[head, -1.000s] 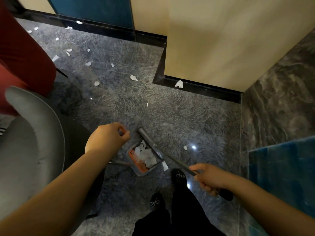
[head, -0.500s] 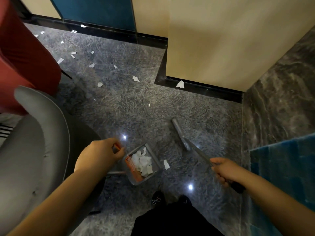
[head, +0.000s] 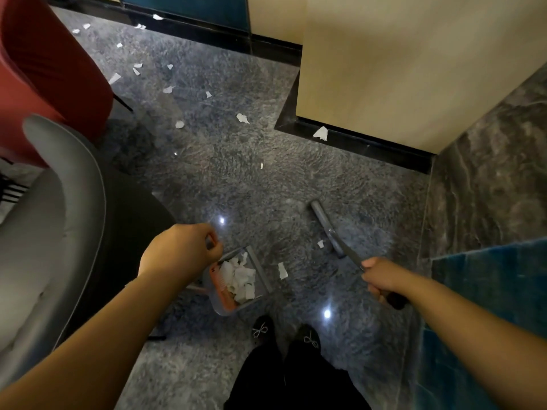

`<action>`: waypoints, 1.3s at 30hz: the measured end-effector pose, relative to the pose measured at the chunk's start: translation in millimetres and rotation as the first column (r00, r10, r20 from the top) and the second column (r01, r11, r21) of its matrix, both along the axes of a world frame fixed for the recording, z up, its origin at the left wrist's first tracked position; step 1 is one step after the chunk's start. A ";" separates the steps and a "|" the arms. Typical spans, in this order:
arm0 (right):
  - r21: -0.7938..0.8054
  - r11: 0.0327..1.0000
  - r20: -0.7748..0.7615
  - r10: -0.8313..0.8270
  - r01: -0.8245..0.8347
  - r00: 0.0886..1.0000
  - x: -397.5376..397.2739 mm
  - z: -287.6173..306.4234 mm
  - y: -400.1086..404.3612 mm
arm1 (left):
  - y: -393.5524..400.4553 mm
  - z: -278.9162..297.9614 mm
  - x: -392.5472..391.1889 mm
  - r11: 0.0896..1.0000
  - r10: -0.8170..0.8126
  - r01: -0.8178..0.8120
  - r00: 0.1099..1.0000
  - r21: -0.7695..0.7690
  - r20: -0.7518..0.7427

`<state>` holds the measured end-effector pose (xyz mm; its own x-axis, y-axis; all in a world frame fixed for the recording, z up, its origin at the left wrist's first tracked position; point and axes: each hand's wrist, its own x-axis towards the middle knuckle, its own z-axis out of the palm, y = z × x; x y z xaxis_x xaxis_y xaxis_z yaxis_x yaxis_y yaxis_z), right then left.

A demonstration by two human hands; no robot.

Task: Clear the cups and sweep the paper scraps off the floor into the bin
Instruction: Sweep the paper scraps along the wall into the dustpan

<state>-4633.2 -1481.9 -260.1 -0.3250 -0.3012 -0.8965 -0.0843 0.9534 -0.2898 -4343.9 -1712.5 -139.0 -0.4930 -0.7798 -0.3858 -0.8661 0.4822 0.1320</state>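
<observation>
Below the left hand (head: 180, 255), curled on its handle, a dustpan (head: 260, 270) full of scraps (head: 239, 281) is held. A broom (head: 328, 229) is gripped by the right hand (head: 381, 278). Loose scraps (head: 282, 270) are scattered between and beyond both.

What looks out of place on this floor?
Torn white paper scraps lie scattered across the grey floor, most toward the red chair, one against the black skirting and two beside the dustpan. The dustpan already holds a heap. The left hand grips its handle; the right hand holds the broom.
</observation>
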 end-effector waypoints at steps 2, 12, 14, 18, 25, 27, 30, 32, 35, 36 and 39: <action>0.002 1.000 0.050 0.006 -0.006 0.999 3.4 -0.7 0.5 | 0.2 -1.7 0.8 1.000 0.004 -0.004 1.000 -0.005 0.001; -0.058 0.998 0.220 0.025 -0.013 0.975 87.5 12.6 -1.4 | -6.4 -6.4 26.7 1.000 0.016 -0.016 1.000 0.004 -0.019; -0.069 0.998 0.255 0.015 0.003 0.967 108.1 11.4 -3.6 | -5.6 -7.0 32.7 1.000 0.023 -0.023 0.999 0.008 -0.027; -0.048 0.988 0.402 -0.119 0.150 0.908 138.3 8.5 -8.1 | -2.1 -9.2 47.8 1.000 0.027 -0.027 0.999 -0.008 -0.019; 0.019 0.984 0.458 -0.164 0.175 0.874 152.4 5.9 4.4 | 0.4 -12.5 53.0 0.999 0.014 -0.015 0.999 -0.037 -0.047; 0.048 0.993 0.442 -0.121 0.111 0.889 153.4 7.1 8.1 | -0.1 -13.7 54.6 0.999 0.015 -0.017 0.999 -0.042 -0.046; 0.073 0.996 0.390 -0.077 0.053 0.918 158.6 5.3 10.6 | -0.1 -14.4 58.2 0.999 0.016 -0.018 0.998 -0.047 -0.052; 0.054 0.997 0.347 -0.064 0.048 0.935 162.8 2.4 11.6 | 2.6 -13.7 59.0 0.999 0.012 -0.015 0.998 -0.052 -0.059; -0.040 0.999 0.312 -0.007 0.020 0.950 165.7 6.9 12.4 | 7.8 -12.8 57.6 0.999 0.000 -0.004 0.997 -0.052 -0.074; -0.059 0.998 0.307 0.013 0.005 0.952 164.5 9.3 13.4 | 9.1 -12.6 58.0 0.999 -0.004 0.000 0.997 -0.051 -0.073; -0.063 0.998 0.277 0.017 0.001 0.961 157.9 17.1 20.8 | 9.2 -9.8 65.8 0.999 0.019 -0.022 0.997 -0.042 -0.080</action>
